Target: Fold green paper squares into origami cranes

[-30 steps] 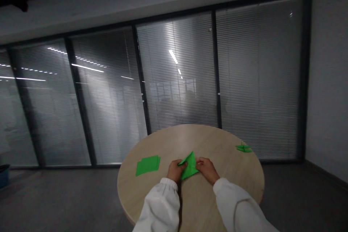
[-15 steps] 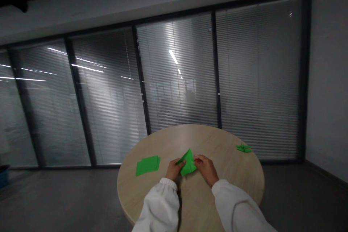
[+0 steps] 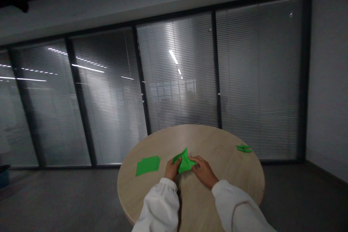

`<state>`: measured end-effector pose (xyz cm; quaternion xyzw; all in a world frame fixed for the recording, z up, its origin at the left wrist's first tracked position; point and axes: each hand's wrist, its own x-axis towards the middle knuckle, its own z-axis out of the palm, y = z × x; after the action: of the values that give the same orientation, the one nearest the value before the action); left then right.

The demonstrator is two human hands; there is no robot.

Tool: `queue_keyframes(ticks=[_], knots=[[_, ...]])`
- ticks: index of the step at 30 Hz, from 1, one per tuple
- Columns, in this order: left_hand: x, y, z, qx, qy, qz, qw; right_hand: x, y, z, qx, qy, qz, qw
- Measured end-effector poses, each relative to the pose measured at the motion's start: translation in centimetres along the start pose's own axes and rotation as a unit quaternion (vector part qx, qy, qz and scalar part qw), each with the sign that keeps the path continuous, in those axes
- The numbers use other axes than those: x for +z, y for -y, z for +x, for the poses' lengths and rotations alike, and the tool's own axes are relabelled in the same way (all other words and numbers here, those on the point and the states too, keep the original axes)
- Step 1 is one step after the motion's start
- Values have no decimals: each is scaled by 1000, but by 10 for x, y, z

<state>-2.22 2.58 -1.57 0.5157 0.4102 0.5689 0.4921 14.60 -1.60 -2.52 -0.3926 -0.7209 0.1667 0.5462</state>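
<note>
Between my two hands is a sheet of green paper (image 3: 185, 163), partly folded, with one corner pointing up and away from me. My left hand (image 3: 172, 169) grips its left side, the thumb lying on top. On the right side, my right hand (image 3: 203, 170) pinches the paper's edge between thumb and fingers. Left of my hands, a small stack of flat green paper sheets (image 3: 148, 165) lies on the round wooden table (image 3: 190, 136). Folded green paper pieces (image 3: 244, 148) with pointed ends rest near the table's right edge.
Behind the table stands a glass partition (image 3: 179, 108) with blinds and dark frames. A white wall (image 3: 328, 79) is on the right. At the far left, a blue bin (image 3: 4, 177) is on the grey floor, cut off by the picture edge.
The held paper has shifted slightly left and its folds have changed shape. My right hand has moved a little left with its fingers further over the paper's edge.
</note>
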Motion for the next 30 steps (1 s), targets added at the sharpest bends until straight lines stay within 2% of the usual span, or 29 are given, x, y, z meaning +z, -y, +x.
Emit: queue_keyframes(ticks=[5, 13, 17, 25, 30], knots=[[-1, -5, -3, 17, -6, 35, 999, 1, -2, 0, -5, 23, 24, 999], [0, -16, -10, 49, 30, 106, 993, 1, -7, 1, 6, 11, 51, 999], [3, -17, -12, 44, 66, 71, 994, 0, -6, 2, 29, -6, 64, 998], [10, -22, -18, 29, 93, 46, 994, 0, -8, 3, 49, -33, 68, 996], [12, -13, -15, -16, 95, -43, 994, 2, -11, 4, 47, -44, 66, 996]])
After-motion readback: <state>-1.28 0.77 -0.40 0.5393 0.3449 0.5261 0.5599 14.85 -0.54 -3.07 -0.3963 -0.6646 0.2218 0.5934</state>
